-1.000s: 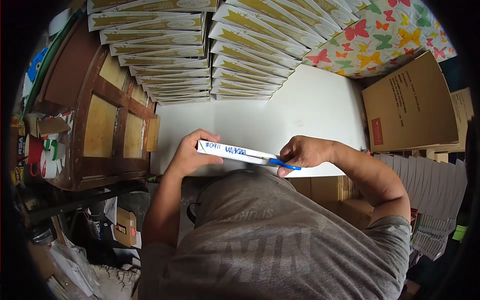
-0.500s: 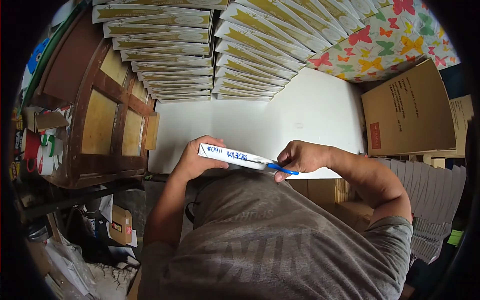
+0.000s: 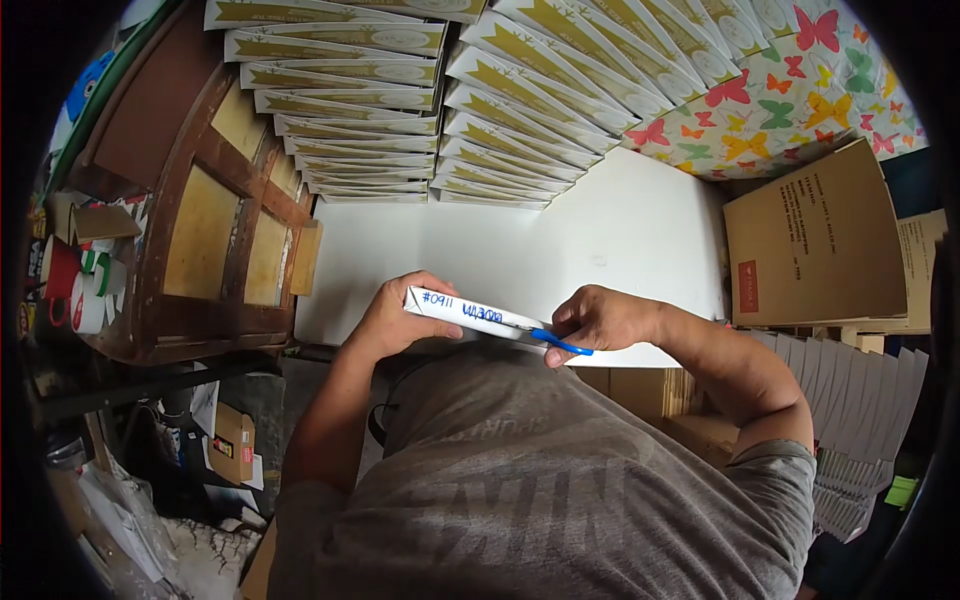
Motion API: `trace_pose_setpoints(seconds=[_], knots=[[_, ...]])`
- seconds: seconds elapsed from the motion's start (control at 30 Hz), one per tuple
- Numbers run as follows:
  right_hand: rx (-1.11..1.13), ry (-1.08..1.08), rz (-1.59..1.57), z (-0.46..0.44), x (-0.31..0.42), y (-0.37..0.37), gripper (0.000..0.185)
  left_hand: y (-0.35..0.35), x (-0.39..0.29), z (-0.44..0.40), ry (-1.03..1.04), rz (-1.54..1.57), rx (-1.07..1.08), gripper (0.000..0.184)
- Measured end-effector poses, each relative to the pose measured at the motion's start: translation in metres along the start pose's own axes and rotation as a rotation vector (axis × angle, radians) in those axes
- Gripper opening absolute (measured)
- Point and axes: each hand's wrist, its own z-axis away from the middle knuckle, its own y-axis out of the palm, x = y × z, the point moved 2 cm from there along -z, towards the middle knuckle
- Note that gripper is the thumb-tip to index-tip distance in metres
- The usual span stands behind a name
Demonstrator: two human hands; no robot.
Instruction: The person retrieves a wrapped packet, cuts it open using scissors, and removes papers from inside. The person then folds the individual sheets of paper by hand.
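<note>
The white box (image 3: 472,311), marked #0911 in blue, is positioned between the left fingers (image 3: 437,328) and the right fingers (image 3: 570,308), with a long narrow side toward the camera. The blue-handled tool (image 3: 562,344) lies along that side, its handle slightly nearer the left fingers than a second ago; this suggests an advance along the box, though whether the surface is cut cannot be told. The left fingers grip the box end, thumb on the near face, the others on the far side, spread only by its thickness. The right fingers are nearly closed about the tool handle. The white counter (image 3: 370,250) extends beyond both sets of fingers; farther beyond stand rows of gold-and-white packages (image 3: 345,75). A cardboard box (image 3: 815,245) stands well right of the right fingers.
</note>
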Motion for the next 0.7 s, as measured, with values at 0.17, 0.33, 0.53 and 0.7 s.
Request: trace_pose_setpoints(seconds=[0.17, 0.33, 0.53, 0.7], knots=[[0.016, -0.016, -0.007, -0.001, 0.006, 0.003, 0.039, 0.000, 0.000, 0.002, 0.032, -0.044, 0.007, 0.048], [-0.023, -0.051, -0.058, -0.004, 0.001, 0.007, 0.037, 0.001, 0.002, 0.001, 0.012, 0.002, -0.009, 0.048], [-0.021, -0.056, -0.037, -0.007, 0.009, 0.005, 0.038, 0.003, 0.001, 0.001, 0.025, -0.006, -0.036, 0.048], [-0.010, -0.037, -0.002, -0.010, 0.012, 0.008, 0.038, 0.004, 0.004, 0.002, 0.009, -0.012, -0.035, 0.048]])
